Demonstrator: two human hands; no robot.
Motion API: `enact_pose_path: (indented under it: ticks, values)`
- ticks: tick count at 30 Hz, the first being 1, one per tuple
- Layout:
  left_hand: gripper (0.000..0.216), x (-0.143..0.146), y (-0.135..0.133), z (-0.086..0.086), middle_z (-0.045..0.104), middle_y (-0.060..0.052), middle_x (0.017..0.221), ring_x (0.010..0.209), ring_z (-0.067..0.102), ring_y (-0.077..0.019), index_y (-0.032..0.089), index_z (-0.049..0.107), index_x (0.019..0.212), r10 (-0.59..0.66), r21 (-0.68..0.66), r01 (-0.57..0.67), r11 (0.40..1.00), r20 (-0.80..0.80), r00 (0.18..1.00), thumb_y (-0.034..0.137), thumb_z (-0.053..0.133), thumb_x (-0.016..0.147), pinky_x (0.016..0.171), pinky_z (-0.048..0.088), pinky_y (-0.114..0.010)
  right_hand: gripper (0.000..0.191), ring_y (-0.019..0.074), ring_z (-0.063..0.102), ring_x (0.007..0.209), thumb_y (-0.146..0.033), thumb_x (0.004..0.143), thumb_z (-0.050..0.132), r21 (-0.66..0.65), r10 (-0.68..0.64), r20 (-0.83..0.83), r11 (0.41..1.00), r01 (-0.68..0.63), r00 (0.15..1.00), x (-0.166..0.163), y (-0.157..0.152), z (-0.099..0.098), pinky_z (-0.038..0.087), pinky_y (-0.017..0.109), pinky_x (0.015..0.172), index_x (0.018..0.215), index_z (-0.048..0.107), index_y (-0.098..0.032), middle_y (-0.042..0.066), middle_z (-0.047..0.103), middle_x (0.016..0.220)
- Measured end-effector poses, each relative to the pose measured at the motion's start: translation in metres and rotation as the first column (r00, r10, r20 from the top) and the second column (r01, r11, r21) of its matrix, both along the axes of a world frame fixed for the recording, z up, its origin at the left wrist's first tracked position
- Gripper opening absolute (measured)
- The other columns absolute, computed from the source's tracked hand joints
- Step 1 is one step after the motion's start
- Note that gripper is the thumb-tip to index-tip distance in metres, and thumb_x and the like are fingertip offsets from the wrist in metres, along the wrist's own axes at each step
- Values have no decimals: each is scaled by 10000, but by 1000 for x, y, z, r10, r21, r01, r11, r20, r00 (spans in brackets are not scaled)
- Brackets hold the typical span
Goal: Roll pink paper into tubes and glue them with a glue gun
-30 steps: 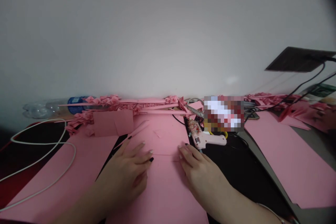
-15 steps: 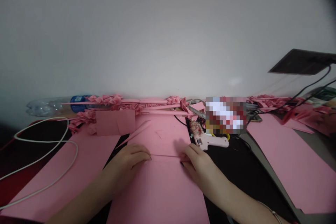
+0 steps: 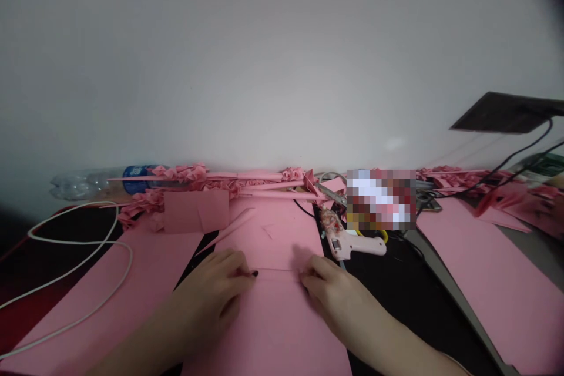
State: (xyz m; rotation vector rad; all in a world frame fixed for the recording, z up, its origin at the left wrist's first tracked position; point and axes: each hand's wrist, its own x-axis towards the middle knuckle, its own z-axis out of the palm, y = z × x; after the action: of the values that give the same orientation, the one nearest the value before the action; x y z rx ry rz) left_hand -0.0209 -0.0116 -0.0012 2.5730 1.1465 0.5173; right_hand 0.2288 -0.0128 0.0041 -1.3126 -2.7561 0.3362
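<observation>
A pink paper sheet (image 3: 268, 329) lies in front of me on the dark table. Its far edge is folded over, and a thin fold line runs between my hands. My left hand (image 3: 215, 294) rests on the sheet with its fingers curled and pinched at the left end of that fold. My right hand (image 3: 335, 291) pinches the right end of the fold, fingertips pressed together on the paper. A pink glue gun (image 3: 355, 244) lies just beyond my right hand.
Large pink sheets lie at left (image 3: 110, 288) and right (image 3: 489, 264). A white cable (image 3: 79, 241) loops at left. A plastic bottle (image 3: 97, 182), rolled pink sticks and folded pink flowers (image 3: 229, 179) line the wall. Black cables (image 3: 520, 153) and a dark panel (image 3: 506, 111) are at right.
A second ago both hands lay flat with fingers spread on the sheet. They have since curled and now pinch the fold's two ends. The view has tilted slightly.
</observation>
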Motion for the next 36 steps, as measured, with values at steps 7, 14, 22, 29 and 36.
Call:
enact_pose_path:
  ticks: [7, 14, 22, 29, 36]
  values:
    - [433, 14, -5, -6, 532, -69, 1028, 943, 471, -247, 202, 582, 1046, -7, -92, -3, 996, -100, 995, 22, 471, 668, 838, 395, -410, 388, 272, 594, 986, -64, 848, 480, 172, 103, 20, 979, -105, 995, -17, -8, -12, 528, 404, 856, 1230, 551, -51, 188, 590, 1174]
    - [354, 21, -4, -2, 546, -47, 965, 899, 482, -225, 223, 616, 966, 11, -88, -22, 996, -123, 992, 37, 465, 705, 818, 387, -387, 353, 269, 611, 972, -111, 844, 530, 105, 36, 27, 994, -38, 999, -25, -8, -10, 537, 405, 833, 1192, 588, -106, 159, 608, 1166]
    - [184, 7, 0, 5, 567, -42, 883, 830, 521, -177, 180, 601, 709, 22, -167, -18, 986, 21, 1000, 56, 467, 730, 746, 413, -285, 266, 223, 650, 796, 21, 765, 547, -42, -45, 129, 998, 51, 991, -6, -6, -3, 548, 312, 658, 947, 666, -132, 102, 659, 936]
    - [185, -3, 18, -13, 562, 1, 820, 735, 531, -112, 175, 579, 725, 95, -343, -4, 939, 248, 964, 44, 465, 788, 668, 397, -219, 154, 160, 603, 705, -46, 817, 503, -107, -212, -153, 974, 197, 965, -2, 4, -6, 495, 271, 631, 825, 618, -149, 62, 601, 845]
    - [108, -3, 20, -16, 551, 12, 744, 676, 494, -130, 181, 553, 788, 201, -377, -99, 921, 241, 949, 84, 509, 766, 603, 375, -225, 147, 164, 574, 739, -17, 768, 523, -200, -287, -313, 952, 233, 905, 2, 10, -7, 483, 286, 660, 795, 563, -156, 55, 568, 858]
